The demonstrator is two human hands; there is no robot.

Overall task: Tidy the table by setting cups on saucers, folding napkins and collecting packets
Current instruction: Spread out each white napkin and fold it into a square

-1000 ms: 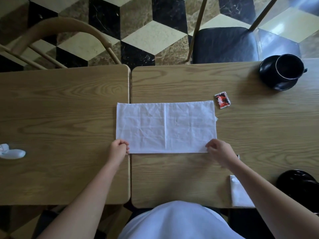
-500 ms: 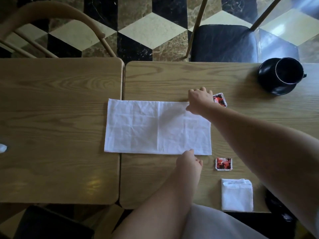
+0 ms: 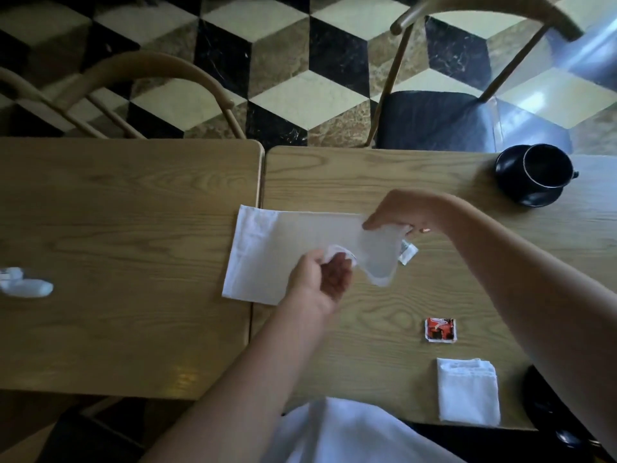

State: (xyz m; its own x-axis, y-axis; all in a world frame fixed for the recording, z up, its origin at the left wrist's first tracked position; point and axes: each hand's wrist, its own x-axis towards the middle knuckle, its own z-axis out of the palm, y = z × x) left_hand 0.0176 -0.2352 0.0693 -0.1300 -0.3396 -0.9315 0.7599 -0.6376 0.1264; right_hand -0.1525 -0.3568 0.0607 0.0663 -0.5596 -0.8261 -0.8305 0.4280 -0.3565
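Observation:
A white napkin (image 3: 267, 255) lies across the seam between two wooden tables, its right end lifted off the wood. My right hand (image 3: 400, 212) pinches the far right corner and my left hand (image 3: 320, 279) pinches the near right corner, both raised above the table. A small tag hangs from the lifted edge. A red packet (image 3: 440, 330) lies on the right table near me. Beside it, closer to me, rests a folded white napkin (image 3: 468, 390). A black cup (image 3: 544, 165) stands on a black saucer (image 3: 531, 195) at the far right.
A white object (image 3: 26, 285) lies at the left table's left edge. Another black dish (image 3: 551, 406) shows at the near right corner. Two chairs (image 3: 434, 118) stand beyond the tables on a chequered floor.
Both hands moved to the napkin's right end and lifted its two right corners off the table. The far packet is no longer visible behind my right hand.

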